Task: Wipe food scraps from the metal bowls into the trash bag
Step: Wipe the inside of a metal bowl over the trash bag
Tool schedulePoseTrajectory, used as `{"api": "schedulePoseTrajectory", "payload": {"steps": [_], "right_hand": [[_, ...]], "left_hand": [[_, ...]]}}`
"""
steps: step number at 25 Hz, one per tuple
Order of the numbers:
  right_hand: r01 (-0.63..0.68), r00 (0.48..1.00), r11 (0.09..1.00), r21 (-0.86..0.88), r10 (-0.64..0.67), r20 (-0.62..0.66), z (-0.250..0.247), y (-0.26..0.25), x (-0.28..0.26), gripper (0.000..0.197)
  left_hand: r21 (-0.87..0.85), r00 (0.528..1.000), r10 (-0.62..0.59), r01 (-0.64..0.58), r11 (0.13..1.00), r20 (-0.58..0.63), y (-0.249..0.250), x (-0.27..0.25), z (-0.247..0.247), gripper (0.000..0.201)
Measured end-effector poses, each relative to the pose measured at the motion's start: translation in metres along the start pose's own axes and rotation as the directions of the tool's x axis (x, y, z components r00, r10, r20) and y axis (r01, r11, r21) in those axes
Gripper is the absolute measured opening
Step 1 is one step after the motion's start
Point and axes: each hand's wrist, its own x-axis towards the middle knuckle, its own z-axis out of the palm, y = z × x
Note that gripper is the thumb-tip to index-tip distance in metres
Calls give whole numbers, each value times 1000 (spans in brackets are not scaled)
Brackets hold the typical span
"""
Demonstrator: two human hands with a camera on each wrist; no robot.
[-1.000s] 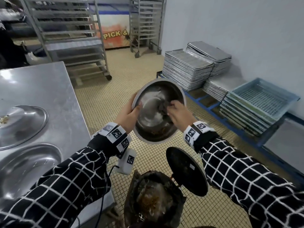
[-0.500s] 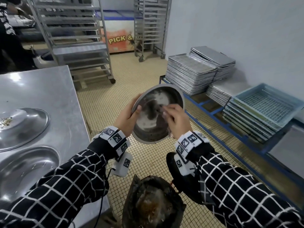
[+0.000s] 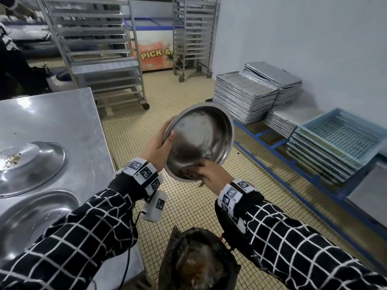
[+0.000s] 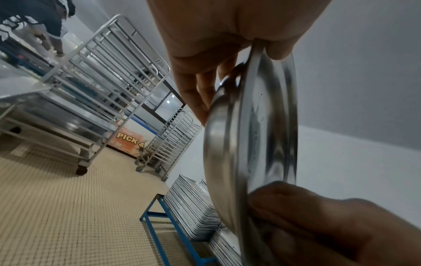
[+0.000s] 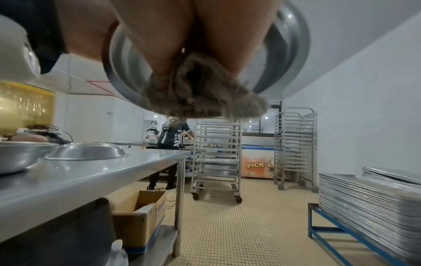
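The left hand [image 3: 157, 150] grips the rim of the metal bowl [image 3: 199, 141], which is tilted with its open face toward the person, above the trash bag [image 3: 196, 262] holding brown scraps. The right hand [image 3: 211, 172] pinches a grey rag [image 5: 200, 93] at the bowl's lower rim. Two more bowls [image 3: 31, 164] sit on the steel table [image 3: 62, 116] to the left, one with crumbs on it.

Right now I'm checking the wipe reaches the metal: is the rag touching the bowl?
Touching. In the right wrist view the rag, pinched by the right hand, presses against the bowl at its lower rim.
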Motion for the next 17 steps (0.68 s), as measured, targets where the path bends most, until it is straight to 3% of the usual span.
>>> {"api": "schedulePoseTrajectory", "payload": {"steps": [2, 4, 5, 8, 10, 12, 14, 17], "right_hand": [[11, 1000, 1000, -12, -10, 20, 2, 4, -7, 34], [-12, 998, 987, 163, 23, -67, 2, 0, -16, 30], [-62, 983, 965, 253, 103, -151, 0, -1, -17, 27], [-108, 842, 939, 328, 261, -472, -19, -6, -2, 28], [-72, 767, 960, 272, 227, -600, -38, -7, 16, 31], [-100, 735, 976, 195, 205, -647, -50, -4, 33, 32], [-145, 740, 976, 161, 215, -637, -54, -4, 44, 30], [-92, 842, 988, 120, 142, -521, -41, -16, 48, 25]], "left_hand": [[75, 999, 29, -27, 997, -29, -7, 2, -5, 39], [94, 998, 49, -45, 995, -42, -15, 3, -9, 48], [91, 997, 50, -45, 995, -51, -20, 3, -10, 51], [61, 997, 1, 3, 998, -72, -20, 3, -10, 50], [-34, 997, -50, 48, 998, -63, -17, 1, -7, 44], [-117, 995, -92, 88, 989, -31, -13, -1, -3, 36], [-128, 994, -101, 104, 986, 29, -10, -1, 1, 34], [-149, 990, -104, 117, 982, 94, -12, 3, 8, 54]]}}
